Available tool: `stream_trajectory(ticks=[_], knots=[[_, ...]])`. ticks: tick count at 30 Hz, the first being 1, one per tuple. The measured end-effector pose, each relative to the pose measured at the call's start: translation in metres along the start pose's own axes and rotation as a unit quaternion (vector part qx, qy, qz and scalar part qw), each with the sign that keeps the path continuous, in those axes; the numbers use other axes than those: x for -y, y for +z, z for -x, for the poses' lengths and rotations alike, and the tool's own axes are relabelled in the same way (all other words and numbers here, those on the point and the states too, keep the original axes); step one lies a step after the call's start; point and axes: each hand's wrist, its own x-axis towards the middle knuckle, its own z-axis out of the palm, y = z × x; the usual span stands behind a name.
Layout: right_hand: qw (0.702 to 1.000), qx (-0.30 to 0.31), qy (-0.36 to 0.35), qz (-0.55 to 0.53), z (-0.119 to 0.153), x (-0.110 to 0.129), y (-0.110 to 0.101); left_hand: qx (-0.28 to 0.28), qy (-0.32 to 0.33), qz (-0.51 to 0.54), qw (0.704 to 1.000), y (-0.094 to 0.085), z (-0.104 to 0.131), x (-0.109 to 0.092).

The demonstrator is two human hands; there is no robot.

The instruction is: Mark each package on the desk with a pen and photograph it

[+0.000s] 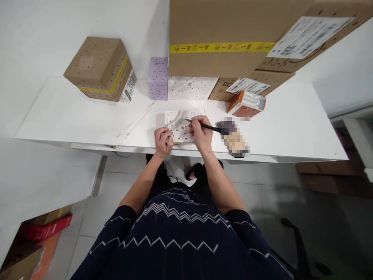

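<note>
A white printed box with small dark marks [177, 123] lies on the white table near its front edge. My right hand [201, 133] is closed around a slim black pen [211, 126], whose tip points left over the top of the box. At the box's left front corner rests my left hand [164, 142], its fingers curled; whether they grip something small is hidden. Just right of my right hand lies a phone-shaped object, blurred out [233, 138].
Large taped cartons [215, 23] stack at the back right, beside a purple box [158, 79]. An orange box [247, 104] sits before them. Toward the left stands a brown carton [96, 68] on the white table [72, 120]. Chair parts [297, 241] show at lower right.
</note>
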Motion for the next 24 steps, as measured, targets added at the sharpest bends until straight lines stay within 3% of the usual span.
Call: stream_trajectory(ticks=[4, 6, 8, 10, 13, 15, 19, 22, 24], knots=[[0.985, -0.147, -0.051, 0.079, -0.001, -0.013, -0.046, 0.006, -0.009, -0.012, 1.000, 0.000, -0.001, 0.001], [0.964, -0.156, -0.074, 0.204, -0.004, -0.024, -0.074, 0.000, -0.001, -0.006, 1.000, 0.000, -0.002, 0.002], [0.926, -0.066, -0.089, 0.360, -0.008, -0.035, -0.096, -0.006, 0.009, 0.002, 1.000, 0.000, -0.004, 0.002], [0.868, 0.040, -0.092, 0.487, -0.012, -0.043, -0.106, -0.005, 0.009, 0.003, 1.000, 0.000, -0.005, 0.002], [0.789, 0.118, -0.089, 0.596, -0.018, -0.050, -0.099, -0.008, 0.013, 0.002, 1.000, -0.001, -0.006, 0.002], [0.760, 0.136, -0.091, 0.629, -0.022, -0.050, -0.088, -0.011, 0.020, 0.004, 1.000, -0.001, -0.006, 0.002], [0.754, 0.143, -0.095, 0.635, -0.025, -0.047, -0.079, -0.004, 0.006, 0.002, 1.000, -0.001, -0.005, 0.004], [0.777, 0.065, -0.059, 0.623, -0.018, -0.047, -0.097, -0.001, -0.001, -0.011, 1.000, -0.001, -0.006, 0.004], [0.786, -0.010, 0.001, 0.619, -0.008, -0.050, -0.119, 0.001, 0.000, -0.019, 1.000, -0.002, -0.006, 0.004]])
